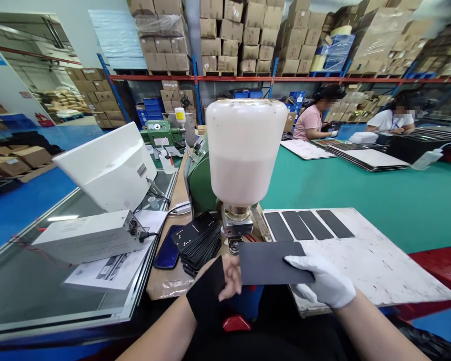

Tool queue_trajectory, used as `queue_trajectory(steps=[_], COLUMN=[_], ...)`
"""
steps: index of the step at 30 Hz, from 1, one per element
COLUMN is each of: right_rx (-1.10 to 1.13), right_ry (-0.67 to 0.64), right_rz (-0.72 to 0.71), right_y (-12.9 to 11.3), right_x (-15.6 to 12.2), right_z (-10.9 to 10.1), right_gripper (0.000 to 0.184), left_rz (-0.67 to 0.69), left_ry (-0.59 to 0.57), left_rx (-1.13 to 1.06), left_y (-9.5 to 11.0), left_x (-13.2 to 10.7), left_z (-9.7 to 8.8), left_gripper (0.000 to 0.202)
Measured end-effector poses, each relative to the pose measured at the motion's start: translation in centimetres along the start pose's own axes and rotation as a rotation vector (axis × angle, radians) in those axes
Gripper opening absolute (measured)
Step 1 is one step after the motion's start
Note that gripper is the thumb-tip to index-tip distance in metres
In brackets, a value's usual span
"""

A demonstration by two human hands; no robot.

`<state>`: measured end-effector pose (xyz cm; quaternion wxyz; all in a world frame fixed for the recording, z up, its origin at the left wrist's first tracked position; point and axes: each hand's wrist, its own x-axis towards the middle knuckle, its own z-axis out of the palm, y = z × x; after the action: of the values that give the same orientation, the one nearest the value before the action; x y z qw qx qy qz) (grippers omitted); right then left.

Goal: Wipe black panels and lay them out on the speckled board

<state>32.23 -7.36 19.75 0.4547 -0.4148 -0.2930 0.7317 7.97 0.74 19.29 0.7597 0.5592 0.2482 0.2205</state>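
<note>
Head camera showed a pale gray power box at the left, lying on papers. Next came a dark blue phone and a stack of black cards, with the stack's low end close to the left hand. That hand wore a black wrap. Its bare fingers touched the left edge of a dark gray sheet, low in the middle of the frame, but it was hard to tell if they gripped it. The right hand, in a white glove, held the sheet tight. Four dark strips lay on a white board further right. A person in a pink shirt and a person in a white shirt sat far off at the upper right, small and hard to make out.
</note>
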Motion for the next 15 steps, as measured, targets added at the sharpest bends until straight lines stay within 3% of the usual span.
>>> queue_trajectory(steps=[4,7,11,15], right_rx=[0.048,0.048,0.02,-0.072], right_ry=[0.028,0.04,-0.042,-0.109], right_rz=[0.003,-0.042,-0.072,-0.105], right_y=[-1.2,-1.9,-2.6,-2.2], right_x=[0.1,0.4,1.5,4.0], right_z=[-0.5,-0.5,2.1,7.9], right_gripper=[0.04,0.035,0.026,0.015], left_rz=[0.021,0.003,0.035,0.066], left_ry=[-0.024,-0.038,0.041,0.249], left_rx=[-0.089,-0.1,-0.116,-0.131], left_y=[2.2,3.4,3.6,3.9], left_x=[1.2,1.3,-0.3,-4.3], left_z=[3.1,3.7,2.1,-1.3], left_gripper=[0.029,0.022,0.022,0.025])
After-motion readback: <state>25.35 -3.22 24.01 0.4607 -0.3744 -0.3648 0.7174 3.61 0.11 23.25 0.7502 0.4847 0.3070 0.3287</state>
